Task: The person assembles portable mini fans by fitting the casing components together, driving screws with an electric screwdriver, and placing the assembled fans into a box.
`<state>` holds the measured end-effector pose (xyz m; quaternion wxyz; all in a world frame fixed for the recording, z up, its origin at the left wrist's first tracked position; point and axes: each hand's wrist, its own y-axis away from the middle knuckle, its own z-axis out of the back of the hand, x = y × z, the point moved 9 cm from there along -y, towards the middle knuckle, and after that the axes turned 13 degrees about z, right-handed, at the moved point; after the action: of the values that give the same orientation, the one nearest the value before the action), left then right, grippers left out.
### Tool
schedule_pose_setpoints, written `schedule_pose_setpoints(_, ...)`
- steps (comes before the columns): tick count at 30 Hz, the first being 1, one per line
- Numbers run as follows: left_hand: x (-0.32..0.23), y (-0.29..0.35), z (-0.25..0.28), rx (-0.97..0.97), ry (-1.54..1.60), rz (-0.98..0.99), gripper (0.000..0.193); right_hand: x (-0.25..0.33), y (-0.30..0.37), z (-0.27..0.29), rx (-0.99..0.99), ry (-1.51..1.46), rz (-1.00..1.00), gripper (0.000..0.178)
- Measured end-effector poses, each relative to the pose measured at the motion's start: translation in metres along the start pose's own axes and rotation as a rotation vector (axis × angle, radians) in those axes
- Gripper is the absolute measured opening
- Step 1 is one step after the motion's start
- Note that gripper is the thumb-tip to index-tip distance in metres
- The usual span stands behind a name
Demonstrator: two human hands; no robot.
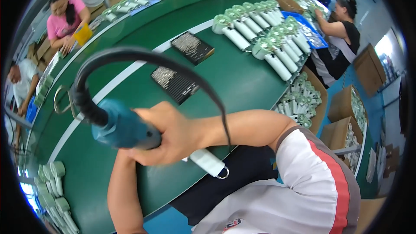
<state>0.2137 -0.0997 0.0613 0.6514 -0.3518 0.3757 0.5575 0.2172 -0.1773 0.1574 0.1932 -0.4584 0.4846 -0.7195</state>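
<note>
My right hand (169, 134) is wrapped round a blue electric screwdriver (115, 123), with its thick black cable (147, 54) arching above. The hand is slightly blurred, and the tool's tip is hidden. My left forearm (125, 195) reaches up from the lower edge; the left hand is covered by the right hand and the tool. From under my right wrist sticks out a white handle (209, 163) with a metal ring (223, 173) at its end. Whatever the handle joins is out of sight. Beyond my hands lie two black trays (208, 54) (182, 94) of small silvery pieces.
Rows of green-headed devices with white handles (277, 63) stand at the right; more (54, 190) lie at lower left. Boxes of parts (318, 115) line the right edge. A metal hook (63, 102) is at left. Co-workers sit around the green table (242, 91).
</note>
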Motion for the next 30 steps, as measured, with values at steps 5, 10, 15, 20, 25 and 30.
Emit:
schedule_pose_setpoints(5, 0.008, 0.000, 0.000, -0.005, -0.014, 0.113, 0.068, -0.003, -0.005, 0.014, -0.023, -0.117, -0.060, 0.027)
schedule_pose_setpoints(10, 0.018, -0.002, -0.013, 0.125, 0.318, 0.179, 0.073, 0.001, -0.020, 0.103, -0.344, -0.132, 0.034, 0.027)
schedule_pose_setpoints(15, 0.018, -0.001, -0.012, 0.110, 0.308, 0.162, 0.071, -0.045, 0.005, 0.150, -0.477, 0.015, -0.066, 0.022)
schedule_pose_setpoints(20, 0.016, -0.002, -0.009, 0.080, 0.340, 0.147, 0.066, -0.067, 0.013, 0.142, -0.478, -0.005, -0.166, 0.021)
schedule_pose_setpoints(25, 0.016, -0.002, -0.009, 0.074, 0.326, 0.136, 0.066, -0.070, 0.014, 0.137, -0.427, -0.012, -0.151, 0.022)
schedule_pose_setpoints(30, 0.017, -0.002, -0.009, 0.079, 0.323, 0.134, 0.067, -0.071, 0.015, 0.134, -0.408, 0.021, -0.155, 0.021)
